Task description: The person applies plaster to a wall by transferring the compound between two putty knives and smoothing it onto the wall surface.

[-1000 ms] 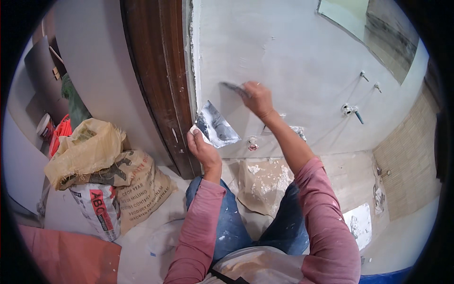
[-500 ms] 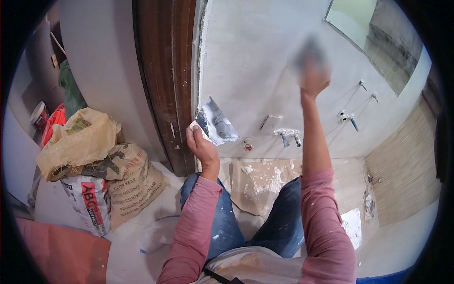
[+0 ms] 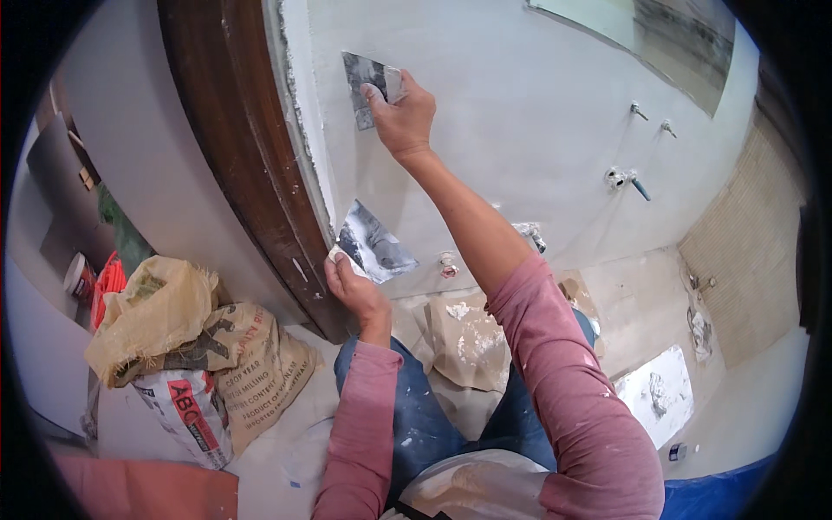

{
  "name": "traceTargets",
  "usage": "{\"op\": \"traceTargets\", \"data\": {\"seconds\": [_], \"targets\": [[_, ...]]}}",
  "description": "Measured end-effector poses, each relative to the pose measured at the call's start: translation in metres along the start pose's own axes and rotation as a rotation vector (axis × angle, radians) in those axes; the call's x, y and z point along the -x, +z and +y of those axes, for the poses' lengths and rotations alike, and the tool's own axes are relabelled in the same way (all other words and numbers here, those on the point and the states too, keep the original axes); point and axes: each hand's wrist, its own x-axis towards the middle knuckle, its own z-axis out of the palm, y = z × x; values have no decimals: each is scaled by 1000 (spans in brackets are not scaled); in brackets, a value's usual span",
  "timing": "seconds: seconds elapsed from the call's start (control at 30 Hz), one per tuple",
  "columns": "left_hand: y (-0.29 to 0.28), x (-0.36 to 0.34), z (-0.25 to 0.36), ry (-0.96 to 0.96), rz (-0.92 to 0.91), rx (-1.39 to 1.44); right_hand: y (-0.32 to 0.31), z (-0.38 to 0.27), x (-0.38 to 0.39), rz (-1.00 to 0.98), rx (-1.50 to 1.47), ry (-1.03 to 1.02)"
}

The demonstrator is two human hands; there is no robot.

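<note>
My right hand (image 3: pixel 403 117) grips a flat metal scraper (image 3: pixel 359 78) against the pale plastered wall (image 3: pixel 511 104), high up beside the white edge strip along the dark wooden door frame (image 3: pixel 225 104). Lower, near that frame, my left hand (image 3: pixel 355 290) is closed on the pale handle of a wide metal putty blade (image 3: pixel 381 247) smeared with white paste. My right forearm crosses in front of the wall and partly hides pipe fittings (image 3: pixel 529 232). More fittings with a short blue pipe (image 3: pixel 640 189) stick out farther right.
Stacked sacks (image 3: pixel 260 373), an orange hose (image 3: pixel 108 286) and a bucket (image 3: pixel 76 273) sit at left. Splattered cardboard (image 3: pixel 464 338) lies between my knees, a white board (image 3: pixel 654 390) at right. A mirror-like panel (image 3: pixel 659 52) is at upper right, blue sheeting (image 3: pixel 711 494) at bottom right.
My right hand went up and right with its scraper, then swung left to near the door frame. My left hand still holds the wide blade low. The view has shifted somewhat.
</note>
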Motion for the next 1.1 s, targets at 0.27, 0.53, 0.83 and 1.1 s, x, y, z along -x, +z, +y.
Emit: {"op": "traceTargets", "data": {"seconds": [0.27, 0.53, 0.83, 1.1], "targets": [[-1, -1, 5, -8, -23, -7, -79, 43, -50, 228, 340, -112], [10, 7, 5, -20, -33, 0, -246, 114, -111, 405, 615, 37], [6, -1, -20, 5, 8, -176, -230, 87, -72, 395, 271, 29], [11, 2, -24, -94, -5, -36, -33, -5, 30, -165, 72, -89]]}}
